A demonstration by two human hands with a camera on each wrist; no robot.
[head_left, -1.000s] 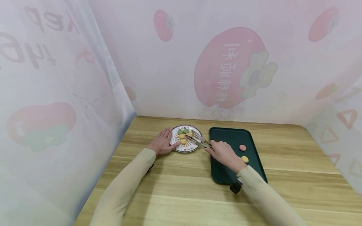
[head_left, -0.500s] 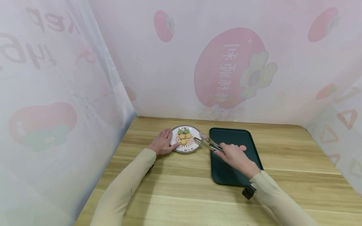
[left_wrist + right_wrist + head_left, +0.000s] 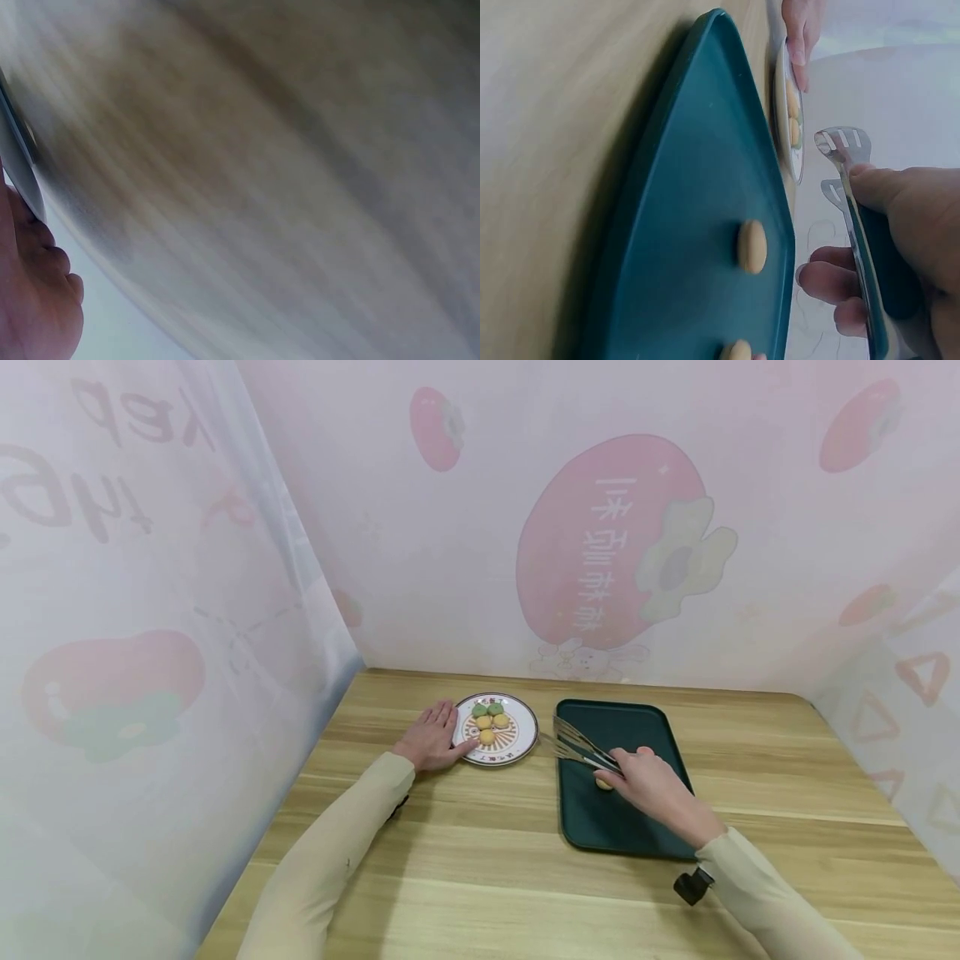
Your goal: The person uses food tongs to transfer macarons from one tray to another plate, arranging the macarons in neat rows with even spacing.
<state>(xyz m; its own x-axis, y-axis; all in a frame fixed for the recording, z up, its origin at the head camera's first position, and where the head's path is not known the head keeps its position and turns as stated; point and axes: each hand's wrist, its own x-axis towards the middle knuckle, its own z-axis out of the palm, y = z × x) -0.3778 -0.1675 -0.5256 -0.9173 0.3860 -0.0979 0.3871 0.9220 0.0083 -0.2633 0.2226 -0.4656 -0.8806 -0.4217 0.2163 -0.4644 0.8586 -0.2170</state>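
Observation:
My left hand [image 3: 435, 739] rests at the left rim of a round white plate [image 3: 525, 739], fingers extended and thumb over the rim. On the plate lie several macarons, green ones [image 3: 496, 710] and yellow ones [image 3: 487, 737]. My right hand [image 3: 652, 785] grips metal tongs [image 3: 581, 745] above the dark green tray [image 3: 600, 831]. The tongs' slotted ends stand apart with nothing between them, as the right wrist view also shows. Below them a yellow macaron [image 3: 752, 246] lies on the tray, partly covered by my hand in the head view. Another yellowish macaron [image 3: 739, 350] shows at the bottom of the right wrist view.
The wooden table [image 3: 450, 877] carries both plate and tray, with a gap of bare wood between them. Printed curtains [image 3: 450, 568] hang behind the table and along its sides. The left wrist view is mostly blurred table.
My right hand has drawn the tongs from over the plate's macarons rightward and nearer, over the tray. My left hand and the plate stay where they were.

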